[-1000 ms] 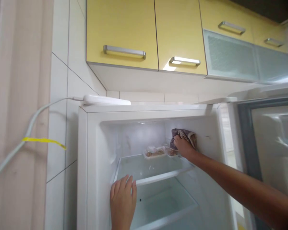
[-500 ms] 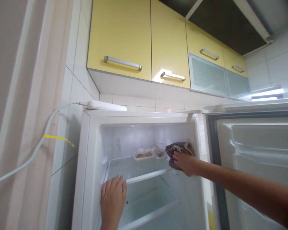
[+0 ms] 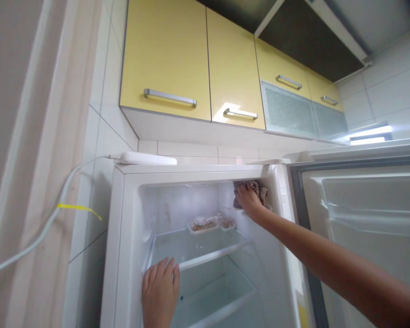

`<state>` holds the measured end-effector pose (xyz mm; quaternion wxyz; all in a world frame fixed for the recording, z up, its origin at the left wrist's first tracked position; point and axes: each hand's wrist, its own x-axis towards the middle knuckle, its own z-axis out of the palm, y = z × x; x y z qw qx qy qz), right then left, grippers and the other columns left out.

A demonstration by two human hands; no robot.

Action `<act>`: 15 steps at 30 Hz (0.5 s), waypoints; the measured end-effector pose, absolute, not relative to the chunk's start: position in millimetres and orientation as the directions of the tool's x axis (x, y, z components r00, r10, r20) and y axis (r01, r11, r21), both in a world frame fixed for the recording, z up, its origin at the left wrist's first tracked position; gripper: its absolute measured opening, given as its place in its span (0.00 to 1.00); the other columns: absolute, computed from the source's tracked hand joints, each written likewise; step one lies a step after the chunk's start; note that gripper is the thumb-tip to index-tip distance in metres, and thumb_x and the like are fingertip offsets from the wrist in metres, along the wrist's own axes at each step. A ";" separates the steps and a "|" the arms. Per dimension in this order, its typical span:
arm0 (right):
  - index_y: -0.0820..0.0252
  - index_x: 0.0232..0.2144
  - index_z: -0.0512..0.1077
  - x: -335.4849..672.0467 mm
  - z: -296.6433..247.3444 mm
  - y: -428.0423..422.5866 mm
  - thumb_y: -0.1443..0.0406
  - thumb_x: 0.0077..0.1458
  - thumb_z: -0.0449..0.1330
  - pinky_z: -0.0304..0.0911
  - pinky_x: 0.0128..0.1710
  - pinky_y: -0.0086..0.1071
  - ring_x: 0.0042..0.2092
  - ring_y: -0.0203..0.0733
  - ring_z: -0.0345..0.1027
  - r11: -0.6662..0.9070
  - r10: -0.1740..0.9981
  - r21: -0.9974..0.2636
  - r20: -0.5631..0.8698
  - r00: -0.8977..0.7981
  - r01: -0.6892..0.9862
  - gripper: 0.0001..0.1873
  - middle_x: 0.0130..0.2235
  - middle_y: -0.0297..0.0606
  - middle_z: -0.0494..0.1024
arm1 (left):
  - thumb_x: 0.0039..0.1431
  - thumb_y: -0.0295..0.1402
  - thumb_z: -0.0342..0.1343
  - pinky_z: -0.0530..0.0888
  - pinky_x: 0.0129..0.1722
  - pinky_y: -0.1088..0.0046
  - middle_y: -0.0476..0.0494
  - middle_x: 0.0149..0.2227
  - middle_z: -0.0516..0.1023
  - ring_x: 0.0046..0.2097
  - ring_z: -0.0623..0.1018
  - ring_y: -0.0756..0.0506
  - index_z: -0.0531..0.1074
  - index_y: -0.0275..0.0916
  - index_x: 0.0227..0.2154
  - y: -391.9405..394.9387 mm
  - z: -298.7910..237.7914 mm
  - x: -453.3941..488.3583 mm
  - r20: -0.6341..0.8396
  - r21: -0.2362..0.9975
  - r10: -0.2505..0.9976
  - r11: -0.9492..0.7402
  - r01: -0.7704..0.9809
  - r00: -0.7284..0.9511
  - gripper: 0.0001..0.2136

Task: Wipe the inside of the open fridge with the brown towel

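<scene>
An open white fridge [image 3: 123, 205] fills the lower middle of the view. My right hand [image 3: 248, 202] presses a crumpled grey-brown cloth [image 3: 261, 193] against the inner right wall, high up near the compartment's ceiling. My left hand [image 3: 160, 289] rests flat on the left front edge of the compartment, fingers together, holding nothing. A glass shelf [image 3: 198, 250] crosses the compartment, with two small clear food trays [image 3: 208, 224] at its back.
The fridge door [image 3: 362, 228] stands open to the right. Yellow wall cabinets [image 3: 167, 59] with metal handles hang above. A white power strip [image 3: 143, 158] lies on the fridge top, its cable [image 3: 37, 237] running down left past a curtain.
My right hand slid the cloth down the right wall, then back up to the top corner. The view tilted up and to the right. My left hand stayed on the edge.
</scene>
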<state>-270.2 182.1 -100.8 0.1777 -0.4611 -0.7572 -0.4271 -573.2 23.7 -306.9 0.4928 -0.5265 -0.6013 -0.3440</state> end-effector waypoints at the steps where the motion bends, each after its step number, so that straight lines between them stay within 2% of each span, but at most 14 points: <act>1: 0.64 0.51 0.76 -272.7 -97.4 183.7 0.74 0.60 0.47 0.56 0.62 0.54 0.57 0.59 0.63 0.215 0.544 0.467 0.673 -0.502 0.858 0.23 0.55 0.58 0.76 | 0.67 0.37 0.51 0.67 0.55 0.57 0.40 0.45 0.84 0.48 0.78 0.39 0.79 0.37 0.44 24.4 -307.2 -573.9 0.956 -0.107 0.290 0.207 0.973 0.043 0.13; 6: 0.71 0.50 0.74 -281.9 -97.0 188.1 0.74 0.60 0.47 0.63 0.55 0.52 0.56 0.60 0.64 0.283 0.559 0.364 0.690 -0.461 0.888 0.21 0.53 0.64 0.75 | 0.67 0.37 0.51 0.67 0.55 0.57 0.40 0.45 0.84 0.49 0.78 0.39 0.79 0.38 0.44 26.5 -308.3 -576.2 0.958 -0.102 0.284 0.201 0.974 0.042 0.13; 9: 0.69 0.51 0.74 -289.8 -107.9 190.5 0.74 0.60 0.49 0.64 0.55 0.52 0.58 0.59 0.65 0.343 0.590 0.251 0.692 -0.416 0.905 0.20 0.54 0.64 0.74 | 0.67 0.38 0.50 0.67 0.55 0.57 0.40 0.46 0.84 0.49 0.78 0.39 0.79 0.38 0.44 25.4 -307.8 -575.3 0.954 -0.092 0.299 0.191 0.977 0.032 0.14; 12: 0.67 0.46 0.75 -300.8 -128.2 193.0 0.74 0.59 0.51 0.68 0.52 0.48 0.55 0.57 0.70 0.382 0.659 0.055 0.683 -0.314 0.922 0.17 0.50 0.63 0.77 | 0.67 0.38 0.50 0.67 0.55 0.58 0.40 0.46 0.84 0.49 0.78 0.40 0.79 0.39 0.44 23.4 -306.7 -573.6 0.952 -0.078 0.306 0.190 0.979 0.016 0.14; 15: 0.65 0.43 0.76 -310.5 -152.3 194.3 0.74 0.56 0.54 0.71 0.47 0.46 0.50 0.55 0.76 0.402 0.729 -0.220 0.665 -0.165 0.889 0.15 0.45 0.60 0.80 | 0.68 0.37 0.50 0.67 0.55 0.58 0.40 0.45 0.84 0.48 0.78 0.40 0.79 0.38 0.44 21.8 -305.8 -572.6 0.953 -0.080 0.303 0.204 0.976 0.015 0.14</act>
